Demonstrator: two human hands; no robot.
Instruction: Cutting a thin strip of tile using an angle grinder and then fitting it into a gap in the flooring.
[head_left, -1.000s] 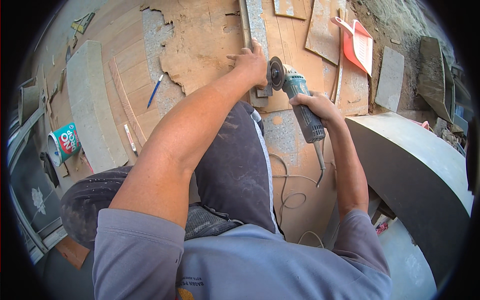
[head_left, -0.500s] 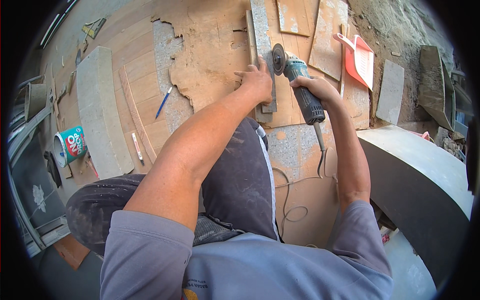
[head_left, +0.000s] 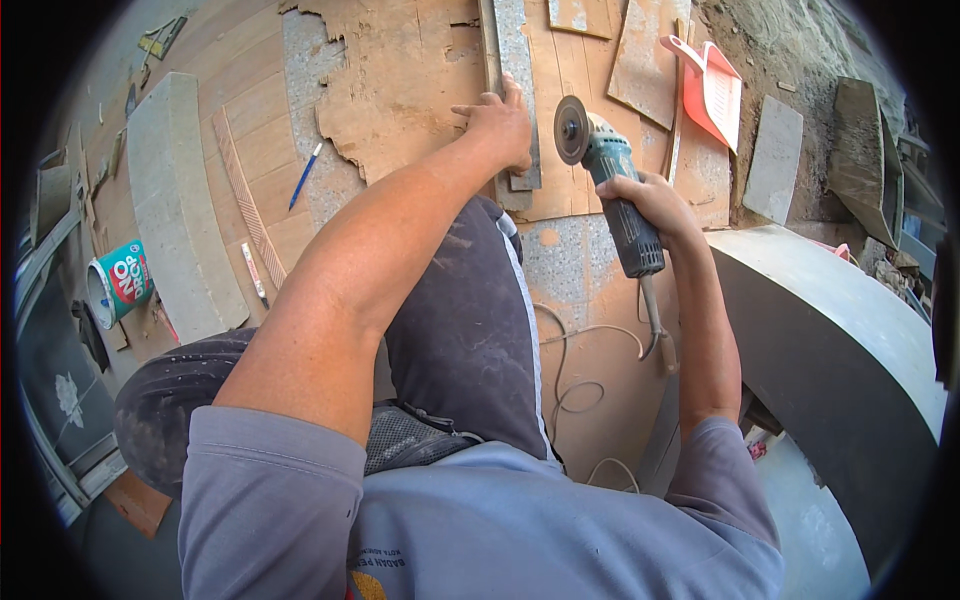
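Note:
My right hand is wrapped round the body of a teal and black angle grinder. The grinder's round disc stands to the right of a narrow grey speckled tile strip, with a gap between them. My left hand lies over the near part of that strip, fingers spread and pressing down; its palm hides part of the strip. Under the strip's left side runs a thin wooden batten. From the grinder's rear a cable hangs toward the floor.
A pink dustpan and loose tile pieces lie at the far right. On the left are a long grey slab, a blue pen, a marker and a teal tin. A curved grey-topped block borders my right arm.
The grinder in my right hand has moved right and nearer to me, off the strip's edge. My left hand stays on the strip. The whole view has shifted slightly.

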